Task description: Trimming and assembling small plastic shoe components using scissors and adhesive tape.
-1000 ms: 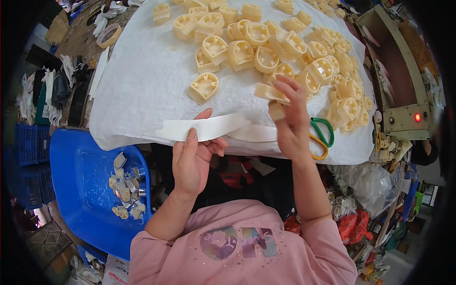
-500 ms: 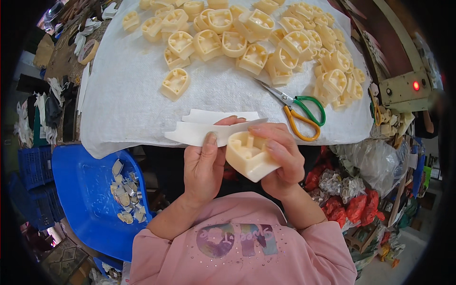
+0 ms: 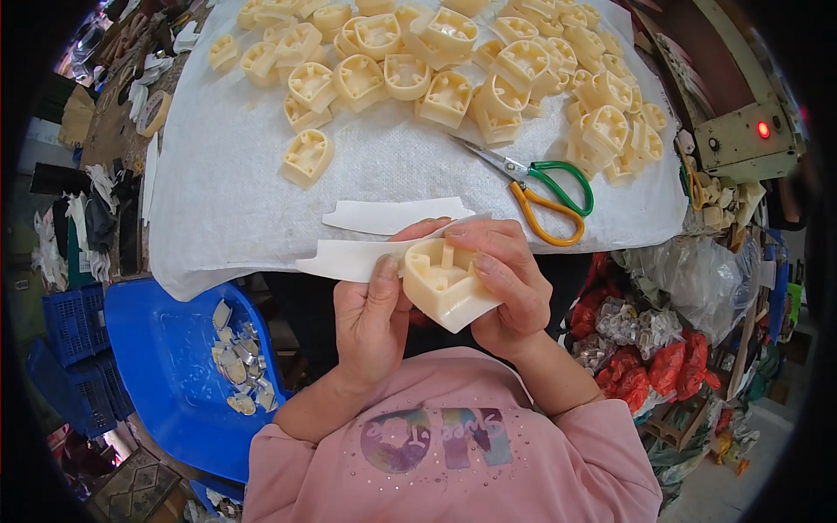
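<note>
My right hand (image 3: 506,279) grips a cream plastic moulded part (image 3: 443,281), hollow side up, close to my chest. My left hand (image 3: 370,318) holds a white strip of tape or paper (image 3: 349,259) against that part, thumb pressing on it. A second white strip (image 3: 392,214) lies on the white cloth (image 3: 227,192) just beyond my hands. Many more cream moulded parts (image 3: 436,61) are heaped across the far half of the cloth. One part (image 3: 307,157) sits alone, nearer to me on the left.
Scissors with green and yellow handles (image 3: 545,190) lie on the cloth at the right. A blue plastic tub (image 3: 166,366) with pale scraps stands low on my left. A machine with a red lamp (image 3: 750,135) is at the right; plastic bags (image 3: 663,340) hang below it.
My hands have drawn back from the cloth toward my body, bringing one cream part and the white strip with them. The scissors, earlier under my right hand, now lie alone on the cloth.
</note>
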Demonstrator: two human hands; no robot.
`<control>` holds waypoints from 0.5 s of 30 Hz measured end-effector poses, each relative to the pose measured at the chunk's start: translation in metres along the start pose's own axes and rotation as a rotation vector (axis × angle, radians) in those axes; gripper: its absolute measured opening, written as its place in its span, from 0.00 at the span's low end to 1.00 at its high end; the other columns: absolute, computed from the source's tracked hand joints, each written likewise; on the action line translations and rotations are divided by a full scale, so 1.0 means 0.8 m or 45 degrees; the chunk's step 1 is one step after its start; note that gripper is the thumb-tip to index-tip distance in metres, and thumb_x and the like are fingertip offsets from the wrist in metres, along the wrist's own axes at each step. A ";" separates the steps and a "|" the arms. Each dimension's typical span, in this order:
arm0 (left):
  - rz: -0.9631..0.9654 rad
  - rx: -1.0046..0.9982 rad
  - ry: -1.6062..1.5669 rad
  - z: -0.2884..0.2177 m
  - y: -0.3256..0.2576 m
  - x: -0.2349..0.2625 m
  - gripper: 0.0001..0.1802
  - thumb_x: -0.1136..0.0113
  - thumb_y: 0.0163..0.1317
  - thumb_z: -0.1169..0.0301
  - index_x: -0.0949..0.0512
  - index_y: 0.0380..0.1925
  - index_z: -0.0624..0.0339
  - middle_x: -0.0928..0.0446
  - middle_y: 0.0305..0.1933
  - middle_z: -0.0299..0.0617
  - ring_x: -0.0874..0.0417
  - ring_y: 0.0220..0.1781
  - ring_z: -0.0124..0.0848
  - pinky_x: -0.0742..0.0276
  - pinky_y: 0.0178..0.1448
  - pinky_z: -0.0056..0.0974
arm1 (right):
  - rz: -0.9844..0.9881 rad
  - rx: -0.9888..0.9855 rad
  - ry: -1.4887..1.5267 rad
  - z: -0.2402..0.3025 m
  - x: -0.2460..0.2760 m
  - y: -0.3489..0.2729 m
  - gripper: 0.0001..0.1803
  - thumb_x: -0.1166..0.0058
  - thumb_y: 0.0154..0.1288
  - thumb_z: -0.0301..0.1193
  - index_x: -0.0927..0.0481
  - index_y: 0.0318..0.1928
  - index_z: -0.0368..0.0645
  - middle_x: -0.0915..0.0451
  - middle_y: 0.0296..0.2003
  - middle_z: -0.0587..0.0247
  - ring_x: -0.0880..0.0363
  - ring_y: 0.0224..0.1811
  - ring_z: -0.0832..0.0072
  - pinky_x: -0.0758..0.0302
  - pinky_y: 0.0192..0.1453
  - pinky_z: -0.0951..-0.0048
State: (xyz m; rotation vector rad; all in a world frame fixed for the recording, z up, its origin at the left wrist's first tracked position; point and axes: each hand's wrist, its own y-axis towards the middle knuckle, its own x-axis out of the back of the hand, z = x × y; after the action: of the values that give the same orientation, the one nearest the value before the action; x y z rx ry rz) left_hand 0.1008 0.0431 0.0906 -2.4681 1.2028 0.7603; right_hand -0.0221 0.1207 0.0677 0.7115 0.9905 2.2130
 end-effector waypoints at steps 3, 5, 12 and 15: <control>-0.054 0.028 0.101 -0.002 -0.003 -0.002 0.27 0.66 0.73 0.61 0.38 0.59 0.76 0.33 0.61 0.57 0.28 0.61 0.40 0.32 0.64 0.41 | 0.005 -0.005 -0.032 0.000 0.001 0.002 0.23 0.46 0.46 0.13 0.27 0.47 0.39 0.23 0.45 0.49 0.23 0.43 0.56 0.24 0.43 0.65; -0.056 -0.043 0.134 0.002 -0.007 0.001 0.28 0.68 0.73 0.60 0.38 0.59 0.77 0.33 0.62 0.57 0.28 0.61 0.40 0.32 0.64 0.41 | 0.073 0.016 -0.129 -0.002 0.002 0.002 0.25 0.44 0.43 0.14 0.26 0.47 0.38 0.23 0.44 0.49 0.23 0.43 0.57 0.23 0.41 0.67; -0.102 -0.057 0.313 0.006 -0.013 0.005 0.29 0.69 0.73 0.59 0.39 0.59 0.78 0.35 0.62 0.57 0.29 0.62 0.40 0.36 0.66 0.42 | 0.119 0.068 -0.441 -0.004 0.003 -0.003 0.24 0.40 0.40 0.24 0.26 0.44 0.42 0.21 0.41 0.61 0.29 0.35 0.65 0.38 0.42 0.62; -0.048 -0.055 0.290 0.009 -0.006 0.011 0.30 0.67 0.73 0.58 0.41 0.61 0.78 0.36 0.63 0.54 0.27 0.58 0.33 0.28 0.56 0.33 | 0.132 0.008 -0.570 -0.008 0.003 -0.004 0.21 0.41 0.41 0.27 0.25 0.42 0.45 0.20 0.39 0.67 0.32 0.33 0.68 0.46 0.43 0.61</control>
State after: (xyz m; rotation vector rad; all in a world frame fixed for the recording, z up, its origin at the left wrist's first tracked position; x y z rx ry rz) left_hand 0.1069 0.0442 0.0798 -2.6623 1.2225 0.5112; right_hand -0.0269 0.1211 0.0618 1.2185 0.7455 2.0037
